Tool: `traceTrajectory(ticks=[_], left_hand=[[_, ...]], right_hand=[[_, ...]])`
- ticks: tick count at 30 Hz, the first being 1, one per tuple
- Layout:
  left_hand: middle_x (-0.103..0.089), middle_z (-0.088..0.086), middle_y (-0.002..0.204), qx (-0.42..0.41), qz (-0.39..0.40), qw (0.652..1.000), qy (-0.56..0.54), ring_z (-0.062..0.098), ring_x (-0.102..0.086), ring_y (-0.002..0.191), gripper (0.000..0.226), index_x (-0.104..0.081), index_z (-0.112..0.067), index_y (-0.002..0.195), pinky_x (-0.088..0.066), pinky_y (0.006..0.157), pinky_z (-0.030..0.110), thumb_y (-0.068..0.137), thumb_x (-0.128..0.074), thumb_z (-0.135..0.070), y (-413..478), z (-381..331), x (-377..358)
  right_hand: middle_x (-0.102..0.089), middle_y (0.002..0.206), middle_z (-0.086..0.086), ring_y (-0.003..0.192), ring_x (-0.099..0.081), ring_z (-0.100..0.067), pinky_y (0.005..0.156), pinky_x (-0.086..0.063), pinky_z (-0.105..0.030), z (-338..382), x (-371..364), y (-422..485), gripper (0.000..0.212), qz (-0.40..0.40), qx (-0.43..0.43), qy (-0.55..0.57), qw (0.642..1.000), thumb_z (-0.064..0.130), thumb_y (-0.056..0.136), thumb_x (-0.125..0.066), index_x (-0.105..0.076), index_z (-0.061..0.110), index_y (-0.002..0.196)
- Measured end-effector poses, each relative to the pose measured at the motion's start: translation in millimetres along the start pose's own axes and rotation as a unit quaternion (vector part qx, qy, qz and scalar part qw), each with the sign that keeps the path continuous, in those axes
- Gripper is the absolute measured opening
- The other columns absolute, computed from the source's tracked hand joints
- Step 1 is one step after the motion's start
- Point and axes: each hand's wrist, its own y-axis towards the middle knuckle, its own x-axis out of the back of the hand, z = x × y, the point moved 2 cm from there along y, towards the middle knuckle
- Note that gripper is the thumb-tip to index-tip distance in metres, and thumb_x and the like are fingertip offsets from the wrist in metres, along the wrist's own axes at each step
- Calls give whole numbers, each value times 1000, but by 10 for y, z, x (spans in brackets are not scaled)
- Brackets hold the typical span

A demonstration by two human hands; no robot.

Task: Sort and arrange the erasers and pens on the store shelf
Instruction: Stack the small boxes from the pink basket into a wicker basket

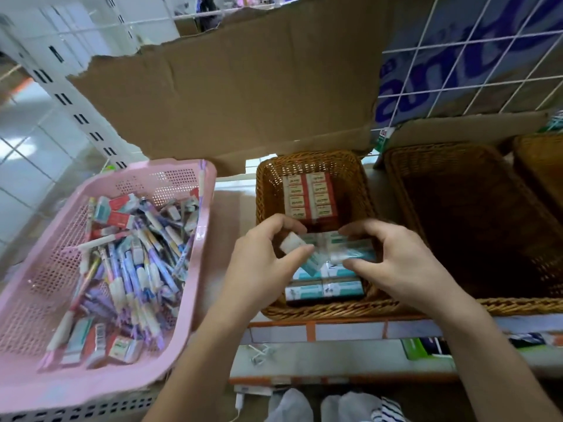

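Over a wicker basket (310,159) on the store shelf (335,330), the left hand (262,263) pinches a white eraser (292,242) between thumb and curled fingers (283,222), while the right hand (396,260) closes bent fingers on a teal eraser (356,255) at the basket's 6 o'clock end. Red erasers (310,196) fill its 12 o'clock end; a pink basket (195,269) of pens (137,263) sits at 9 o'clock.
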Motion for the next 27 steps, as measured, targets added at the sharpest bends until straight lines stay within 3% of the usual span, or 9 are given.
traceTrajectory(ticks=[2, 5, 10, 16, 22, 27], left_hand=[[-61, -19, 97, 0, 33, 998, 49, 0, -60, 91, 15, -63, -33, 99, -54, 68, 14, 87, -66, -26, -7, 16, 7], [-61, -13, 109, 3, 82, 989, 126, 3, -58, 102, 24, -64, -29, 108, -51, 72, 9, 86, -67, -19, -5, 48, -7], [-53, -3, 127, -17, 133, 956, 262, 14, -51, 116, 35, -61, -24, 120, -48, 92, 22, 85, -66, -20, -22, 55, -95], [-61, -7, 114, -68, 97, 896, 427, 18, -55, 104, 26, -62, -28, 114, -49, 80, 30, 88, -60, -34, -92, 37, -137], [-59, -1, 115, -76, 103, 878, 461, 24, -57, 101, 24, -57, -23, 116, -47, 75, 32, 92, -55, -27, -105, 57, -182], [-58, 3, 114, -73, 97, 858, 498, 26, -59, 97, 23, -53, -19, 117, -42, 67, 31, 94, -53, -23, -85, 72, -225]], right_hand=[[-55, 118, 7, 106, -54, -5, 82, -51, -14, -24, 3, -8, 40, 12, 2, -32, 999, 10, 84, -67, -57, 25, 120], [-48, 126, 5, 116, -50, -10, 89, -52, -22, -55, -6, -20, 41, 39, -9, -53, 998, 7, 87, -61, -54, 25, 123], [-46, 126, 7, 121, -44, -10, 95, -45, -19, -60, -21, -26, 35, 66, 9, -108, 992, 8, 87, -62, -57, 22, 119], [-54, 126, 9, 121, -43, -10, 101, -41, -22, -8, -152, -78, 30, 108, 62, -201, 972, 17, 85, -65, -62, 26, 113], [-52, 129, 8, 123, -41, -12, 98, -43, -24, 26, -147, -80, 29, 116, 60, -250, 959, 26, 87, -63, -57, 26, 115], [-50, 127, 2, 113, -52, -18, 86, -47, -28, 82, -161, -32, 36, 127, 34, -300, 945, 31, 85, -63, -49, 24, 117]])
